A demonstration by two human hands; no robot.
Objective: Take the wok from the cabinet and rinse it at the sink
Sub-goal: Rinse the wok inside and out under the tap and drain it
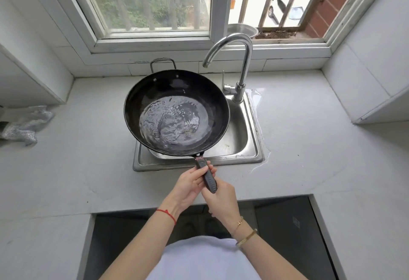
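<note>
A black wok (141, 93) hangs level over the steel sink (245, 138), covering most of its basin. Rippling water fills the wok's bottom. Its long dark handle (209, 179) points toward me. My left hand (188, 189) wraps the handle from the left, and my right hand (221, 200) grips its end from the right. A small loop handle sits on the wok's far rim. The chrome faucet (243, 62) arches just behind and right of the wok; no water stream shows from its spout.
A crumpled cloth (24, 124) lies on the white countertop (309, 142) at the far left. A steel bowl (242, 30) stands on the window ledge behind the faucet. White cabinets flank both sides. A dark opening lies below the counter edge in front of me.
</note>
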